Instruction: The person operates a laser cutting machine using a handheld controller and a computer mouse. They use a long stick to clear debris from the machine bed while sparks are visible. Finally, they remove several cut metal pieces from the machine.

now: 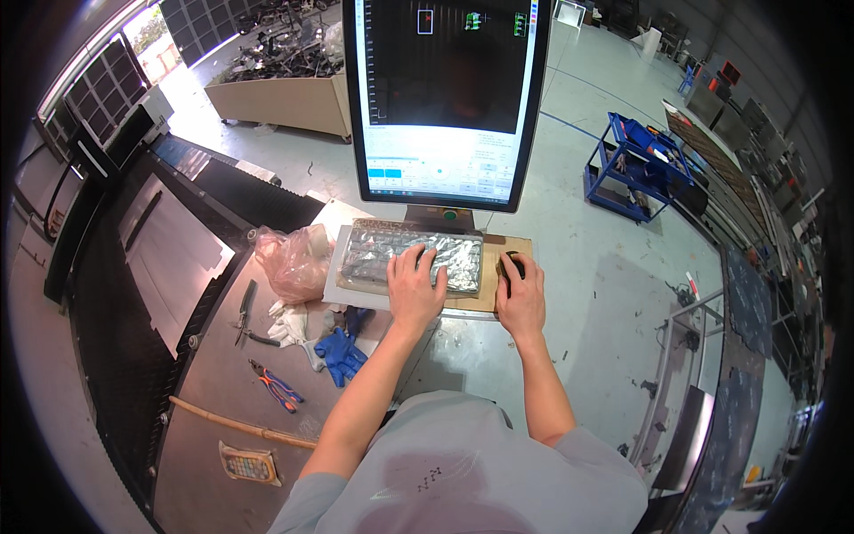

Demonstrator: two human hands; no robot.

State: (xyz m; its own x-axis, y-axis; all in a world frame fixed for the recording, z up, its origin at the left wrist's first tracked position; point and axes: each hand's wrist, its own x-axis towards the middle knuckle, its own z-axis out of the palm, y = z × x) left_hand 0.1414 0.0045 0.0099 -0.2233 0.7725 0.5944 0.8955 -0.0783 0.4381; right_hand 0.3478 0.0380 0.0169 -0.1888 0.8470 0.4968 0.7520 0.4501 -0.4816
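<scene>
My left hand (414,289) lies over a keyboard (363,254) wrapped in clear, crinkled plastic, its fingers apart and resting on the keys. To the right, my right hand (525,301) is curved over a black computer mouse (511,265) on a tan cardboard piece (487,278). Both rest on a narrow light-coloured shelf. Behind the keyboard stands a tall monitor (445,89), lit, with a black drawing area above a pale control panel. A green button (451,214) sits below the screen.
A pink plastic bag (294,262) touches the shelf's left side. On the metal table (209,414) lie pliers (277,386), blue gloves (341,356), a bamboo stick (236,424) and a wrapped remote control (250,465). A blue cart (633,165) stands far right; a scrap bin (285,100) is behind.
</scene>
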